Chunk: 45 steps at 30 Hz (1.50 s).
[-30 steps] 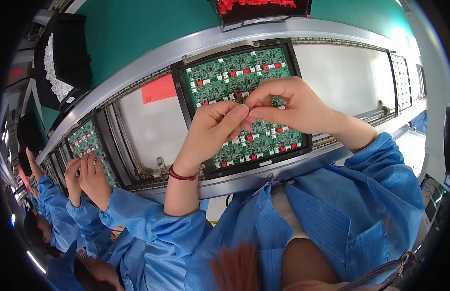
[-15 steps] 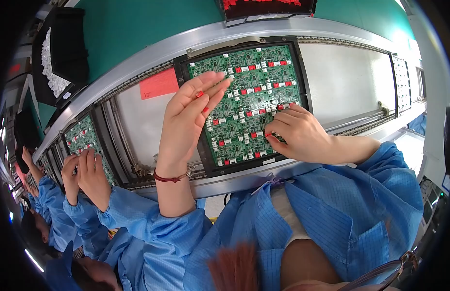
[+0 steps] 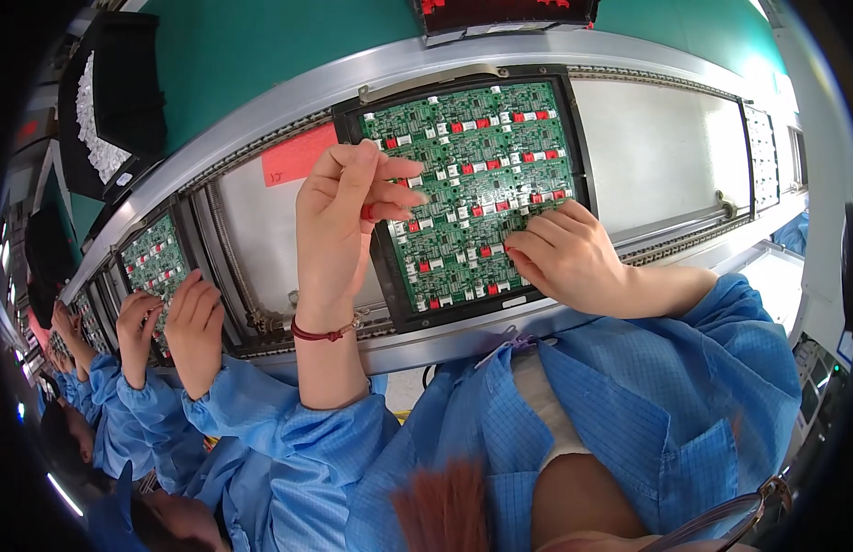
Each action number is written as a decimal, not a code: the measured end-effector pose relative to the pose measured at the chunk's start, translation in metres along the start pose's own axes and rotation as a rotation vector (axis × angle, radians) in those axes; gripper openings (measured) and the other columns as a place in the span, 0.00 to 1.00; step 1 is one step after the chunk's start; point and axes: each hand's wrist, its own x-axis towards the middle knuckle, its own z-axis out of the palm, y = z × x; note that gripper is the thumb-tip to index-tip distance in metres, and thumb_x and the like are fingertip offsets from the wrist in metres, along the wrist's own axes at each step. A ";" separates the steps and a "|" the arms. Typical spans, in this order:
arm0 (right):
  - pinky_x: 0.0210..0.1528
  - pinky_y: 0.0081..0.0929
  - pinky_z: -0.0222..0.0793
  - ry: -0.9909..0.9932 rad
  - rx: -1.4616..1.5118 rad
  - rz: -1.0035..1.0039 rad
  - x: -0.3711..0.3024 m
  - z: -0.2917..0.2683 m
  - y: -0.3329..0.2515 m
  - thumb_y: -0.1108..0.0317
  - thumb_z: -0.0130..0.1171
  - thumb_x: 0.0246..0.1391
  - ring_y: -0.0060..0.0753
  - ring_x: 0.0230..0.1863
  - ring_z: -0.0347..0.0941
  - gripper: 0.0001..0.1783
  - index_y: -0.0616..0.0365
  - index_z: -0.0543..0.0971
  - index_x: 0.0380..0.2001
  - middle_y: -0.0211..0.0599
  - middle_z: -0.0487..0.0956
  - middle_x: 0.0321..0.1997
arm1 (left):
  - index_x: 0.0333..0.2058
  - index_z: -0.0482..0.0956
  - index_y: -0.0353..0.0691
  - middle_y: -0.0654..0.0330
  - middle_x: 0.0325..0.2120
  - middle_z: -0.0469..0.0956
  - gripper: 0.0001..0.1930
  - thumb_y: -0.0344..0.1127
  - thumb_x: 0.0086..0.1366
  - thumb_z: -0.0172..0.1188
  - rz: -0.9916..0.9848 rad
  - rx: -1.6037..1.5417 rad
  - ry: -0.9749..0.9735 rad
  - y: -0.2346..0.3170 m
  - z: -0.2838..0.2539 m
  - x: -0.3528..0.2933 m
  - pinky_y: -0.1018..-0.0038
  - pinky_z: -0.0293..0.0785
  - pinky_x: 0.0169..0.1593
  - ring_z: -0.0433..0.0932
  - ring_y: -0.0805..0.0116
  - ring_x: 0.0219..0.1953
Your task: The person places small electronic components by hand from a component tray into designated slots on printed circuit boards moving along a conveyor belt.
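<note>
L hand [image 3: 330, 221] is up over the panel's left edge, fingers half-curled and loosely spread, a small red connector [image 3: 367, 212] tucked among them; R hand [image 3: 574, 258] is down at lower right, fingers bent, close tog., tips at the board surface, and can't tell what, if anything, they've got hold of. Under them, the green circuit-board panel [image 3: 486, 198] sits in its blk frame [image 3: 577, 138], dotted w/ red & white connectors, betw. the conveyor rails [image 3: 261, 124]. Dk-red bracelet [image 3: 325, 335] on the L wrist; red paper [image 3: 293, 161] right beside the frame. Farther out: green counter [image 3: 279, 41], blk bin [image 3: 500, 20] w/ red parts up top, another blk bin [image 3: 132, 101] w/ white parts [image 3: 97, 138] far L, a co-worker's hands [image 3: 195, 331] by a 2nd panel [image 3: 155, 258].
</note>
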 end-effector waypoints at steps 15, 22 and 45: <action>0.23 0.33 0.61 -0.175 0.289 0.781 -0.026 -0.056 0.053 0.60 0.55 0.54 0.41 0.17 0.65 0.18 0.68 0.78 0.24 0.48 0.71 0.16 | 0.41 0.75 0.32 0.56 0.34 0.78 0.10 0.30 0.64 0.54 0.184 0.100 0.141 0.013 -0.015 -0.010 0.82 0.75 0.36 0.76 0.75 0.30; 0.26 0.28 0.65 -0.279 0.378 0.511 -0.018 -0.046 0.067 0.62 0.58 0.52 0.33 0.21 0.70 0.15 0.66 0.79 0.31 0.43 0.75 0.23 | 0.42 0.74 0.31 0.54 0.35 0.78 0.09 0.25 0.62 0.53 0.262 0.113 0.254 0.022 0.003 -0.013 0.78 0.77 0.44 0.79 0.68 0.38; 0.48 0.39 0.67 0.314 0.045 0.057 0.119 -0.093 0.166 0.67 0.56 0.47 0.52 0.46 0.68 0.13 0.67 0.76 0.34 0.49 0.74 0.40 | 0.34 0.75 0.34 0.60 0.24 0.76 0.06 0.24 0.57 0.60 -0.179 1.012 0.263 -0.056 0.094 -0.090 0.83 0.68 0.24 0.72 0.77 0.21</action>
